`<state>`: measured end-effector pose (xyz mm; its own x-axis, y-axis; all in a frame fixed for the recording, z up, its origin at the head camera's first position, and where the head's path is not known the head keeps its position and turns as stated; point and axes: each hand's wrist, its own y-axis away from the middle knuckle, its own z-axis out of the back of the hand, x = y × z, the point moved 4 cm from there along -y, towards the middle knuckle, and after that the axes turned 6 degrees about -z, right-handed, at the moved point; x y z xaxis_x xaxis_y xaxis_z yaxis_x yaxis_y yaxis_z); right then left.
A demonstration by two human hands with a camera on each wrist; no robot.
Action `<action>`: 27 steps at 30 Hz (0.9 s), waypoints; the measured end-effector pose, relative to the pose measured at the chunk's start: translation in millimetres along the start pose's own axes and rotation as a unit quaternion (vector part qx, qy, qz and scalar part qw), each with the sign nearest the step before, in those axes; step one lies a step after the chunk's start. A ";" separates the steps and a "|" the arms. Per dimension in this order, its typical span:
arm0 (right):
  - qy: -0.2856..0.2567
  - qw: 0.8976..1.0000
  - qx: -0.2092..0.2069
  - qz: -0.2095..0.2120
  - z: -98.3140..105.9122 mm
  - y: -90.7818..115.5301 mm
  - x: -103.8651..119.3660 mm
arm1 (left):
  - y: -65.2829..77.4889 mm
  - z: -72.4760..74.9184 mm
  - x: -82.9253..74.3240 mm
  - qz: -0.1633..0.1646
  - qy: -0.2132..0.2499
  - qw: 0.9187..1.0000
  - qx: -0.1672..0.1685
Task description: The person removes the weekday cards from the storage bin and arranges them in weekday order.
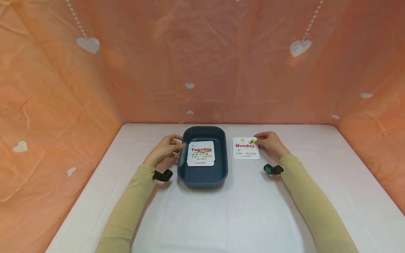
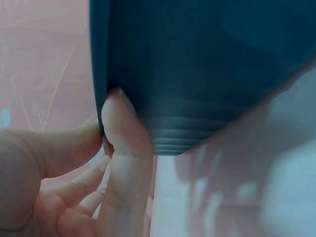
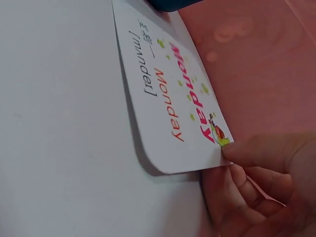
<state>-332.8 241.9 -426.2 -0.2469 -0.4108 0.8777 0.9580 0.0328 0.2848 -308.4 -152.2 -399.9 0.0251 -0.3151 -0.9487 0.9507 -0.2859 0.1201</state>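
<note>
**Plainly "Monday" at the right hand (image 1: 270,144), "Tuesday" in the tray (image 1: 202,177)**

From my end I can read the Monday card (image 1: 246,148) well: the day in large pink-red letters, then 星期一, a smaller orange-red "Monday" and a bracketed phonetic line. It is just right of the dark blue tray, over the white table (image 1: 202,218); I can't tell whether it is wholly off the surface. The Tuesday card (image 1: 200,151) lies inside the tray, printed "Tuesday" and 星期二; beneath it I see the edge of another card (image 1: 200,163), its bracketed line too small for me to read surely.

On the right wrist view, thumb and fingers close on the Monday card's upper right corner, thumb on the printed face, the rest curled below. The left hand (image 1: 162,151) pinches the tray's left rim between thumb and finger, leaving no visible gap, its other fingers loosely bent.
</note>
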 end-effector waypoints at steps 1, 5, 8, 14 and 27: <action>-0.002 1.000 -0.001 -0.003 0.5 -0.3 -0.2 | -0.4 -0.2 -0.2 0.001 -0.001 1.000 0.000; -0.005 1.000 0.000 -0.012 1.6 -1.4 -1.0 | -1.3 -0.6 -0.1 0.003 -0.010 1.000 0.002; -0.011 1.000 -0.001 -0.017 2.3 -2.4 -2.3 | -1.7 -1.4 0.0 0.002 -0.012 1.000 0.004; -0.009 1.000 -0.007 -0.023 4.5 -4.1 -4.6 | -2.4 -3.4 0.8 0.001 -0.010 1.000 0.005; -0.002 0.999 -0.008 -0.054 4.9 -9.9 -2.9 | -4.1 -4.5 1.4 0.004 -0.008 1.000 0.009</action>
<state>-342.3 247.2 -429.7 -0.3493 -0.4071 0.8440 0.9280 -0.0255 0.3717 -310.9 -147.4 -403.0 0.0283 -0.3314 -0.9431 0.9447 -0.2995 0.1336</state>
